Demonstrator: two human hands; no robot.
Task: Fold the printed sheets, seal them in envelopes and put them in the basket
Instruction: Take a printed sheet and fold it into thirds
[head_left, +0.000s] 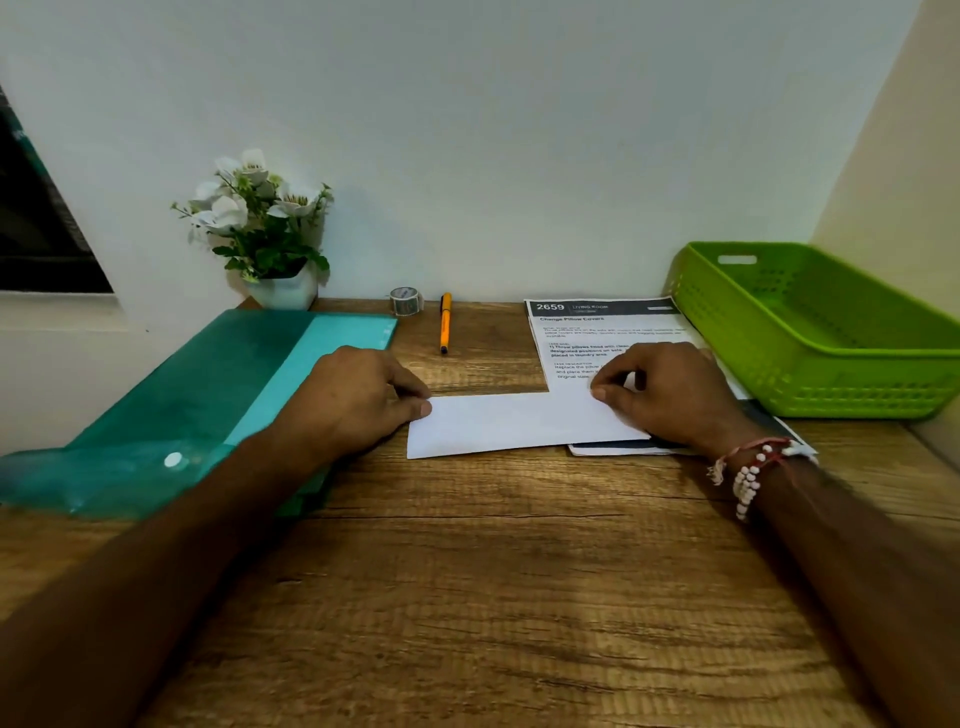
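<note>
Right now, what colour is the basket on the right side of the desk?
Bright lime green, with perforated walls; the basket shows clearly in the head view.

Small home/office desk nook: wood-grain table (467, 597) vs plain wall, w/ green document folder (182, 395), orange pen (445, 322), tape roll (405, 300), printed sheets (587, 338), green basket (831, 332), potted flowers (260, 228).

A translucent teal plastic document folder (208, 395) with a white snap button lies on the left of the wooden desk (493, 597). At the far edge against the wall stand a white pot of artificial white flowers (265, 234), a small roll of clear tape (406, 300) and, just right of it, an orange pen (445, 322).
</note>
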